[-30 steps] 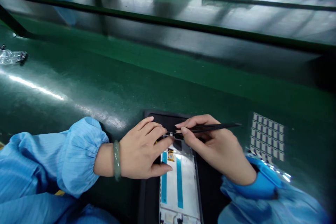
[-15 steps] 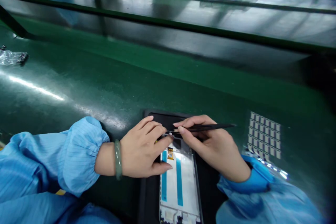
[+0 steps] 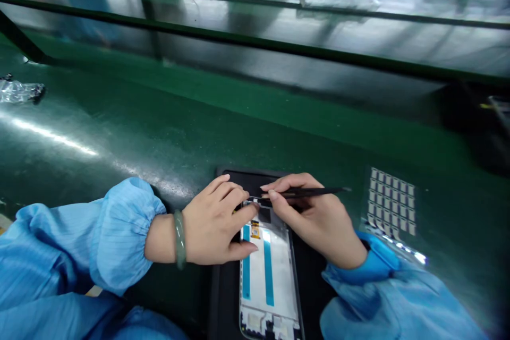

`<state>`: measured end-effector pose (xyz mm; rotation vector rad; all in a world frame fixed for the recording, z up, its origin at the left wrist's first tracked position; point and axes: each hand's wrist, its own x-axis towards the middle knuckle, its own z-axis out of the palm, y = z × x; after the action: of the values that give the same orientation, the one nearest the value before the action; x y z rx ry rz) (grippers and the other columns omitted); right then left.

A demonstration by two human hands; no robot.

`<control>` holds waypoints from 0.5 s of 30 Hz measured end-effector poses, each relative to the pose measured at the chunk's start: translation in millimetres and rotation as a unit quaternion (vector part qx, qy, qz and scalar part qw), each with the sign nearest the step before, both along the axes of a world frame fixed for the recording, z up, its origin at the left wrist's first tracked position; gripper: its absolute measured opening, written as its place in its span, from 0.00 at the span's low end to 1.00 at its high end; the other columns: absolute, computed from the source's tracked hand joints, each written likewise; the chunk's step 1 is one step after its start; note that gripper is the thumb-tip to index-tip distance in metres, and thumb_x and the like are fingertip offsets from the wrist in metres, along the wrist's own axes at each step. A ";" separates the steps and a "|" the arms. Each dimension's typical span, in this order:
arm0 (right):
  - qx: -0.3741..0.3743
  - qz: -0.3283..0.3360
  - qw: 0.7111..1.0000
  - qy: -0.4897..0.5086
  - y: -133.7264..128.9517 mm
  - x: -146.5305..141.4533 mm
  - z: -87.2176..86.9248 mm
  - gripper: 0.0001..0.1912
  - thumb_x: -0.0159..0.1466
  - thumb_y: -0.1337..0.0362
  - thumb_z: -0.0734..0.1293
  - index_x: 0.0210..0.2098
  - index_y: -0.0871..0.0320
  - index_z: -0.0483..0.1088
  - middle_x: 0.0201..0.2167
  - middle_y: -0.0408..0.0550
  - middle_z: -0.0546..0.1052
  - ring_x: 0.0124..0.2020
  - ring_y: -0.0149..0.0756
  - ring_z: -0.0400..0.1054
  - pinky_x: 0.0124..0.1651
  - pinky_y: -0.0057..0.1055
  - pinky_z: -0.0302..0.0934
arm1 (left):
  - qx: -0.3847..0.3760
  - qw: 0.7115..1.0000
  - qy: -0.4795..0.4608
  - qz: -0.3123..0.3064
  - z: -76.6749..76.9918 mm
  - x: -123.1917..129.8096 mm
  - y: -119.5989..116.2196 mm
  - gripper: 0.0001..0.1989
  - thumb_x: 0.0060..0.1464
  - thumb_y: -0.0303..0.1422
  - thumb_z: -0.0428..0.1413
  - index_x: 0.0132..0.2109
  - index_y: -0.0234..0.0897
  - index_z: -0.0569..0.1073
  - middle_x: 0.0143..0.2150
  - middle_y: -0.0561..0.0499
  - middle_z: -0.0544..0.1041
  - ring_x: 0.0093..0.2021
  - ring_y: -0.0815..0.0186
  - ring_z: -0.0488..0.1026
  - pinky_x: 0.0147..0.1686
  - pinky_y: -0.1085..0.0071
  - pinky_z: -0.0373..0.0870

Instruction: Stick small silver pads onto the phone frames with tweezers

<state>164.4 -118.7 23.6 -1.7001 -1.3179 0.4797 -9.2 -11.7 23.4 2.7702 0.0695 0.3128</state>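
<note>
The left hand [image 3: 211,223] arched palm down, thumb [image 3: 244,251] apart from bent fingers [image 3: 234,197], while the right hand [image 3: 322,218] pinched thumb [image 3: 283,209] toward forefinger [image 3: 285,183]

glossy green tabletop [image 3: 167,122]; matt black mat [image 3: 227,297]; crinkled clear plastic bag [image 3: 18,91].

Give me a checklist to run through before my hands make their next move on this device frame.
1. Frame lying on the black mat: ok.
2. Left hand touching the frame near its upper end: ok.
3. Dark slim tool held in the right hand: ok.
4. Tool tip touching the frame: cannot tell, too small and dark.
5. Upper end of the frame fully in view: not ok, left fingers cover part of it.
6. Sheet of small parts clear of both hands: ok.
</note>
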 end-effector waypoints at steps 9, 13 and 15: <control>0.121 -0.125 0.983 0.066 -7.8 2.6 6.6 0.06 0.67 0.64 0.60 0.33 0.53 0.66 0.32 0.46 0.71 0.35 0.39 0.69 0.43 0.38 0.65 | 0.054 0.998 0.012 0.013 4.0 -4.8 -9.2 0.32 0.51 0.49 0.57 0.56 0.31 0.64 0.54 0.39 0.67 0.58 0.50 0.60 0.61 0.50 0.53; 0.076 -0.174 0.979 -0.075 -16.4 23.1 15.1 0.06 0.67 0.63 0.60 0.33 0.54 0.66 0.41 0.52 0.71 0.44 0.44 0.68 0.50 0.43 0.61 | 0.036 0.996 -0.074 -0.027 10.0 0.1 -47.1 0.36 0.53 0.56 0.50 0.54 0.28 0.65 0.58 0.36 0.64 0.62 0.49 0.55 0.62 0.50 0.51; -0.034 -0.088 0.980 -0.174 -23.8 35.6 16.1 0.06 0.64 0.62 0.61 0.35 0.54 0.69 0.48 0.53 0.71 0.47 0.46 0.68 0.50 0.45 0.62 | 0.032 0.989 -0.104 -0.096 6.9 4.9 -71.2 0.31 0.58 0.54 0.44 0.54 0.32 0.67 0.56 0.40 0.67 0.60 0.53 0.59 0.61 0.53 0.52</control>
<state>200.1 -142.5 39.7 -2.0011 -1.3885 0.1269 -4.3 -82.8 30.3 2.7606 -0.2629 0.5576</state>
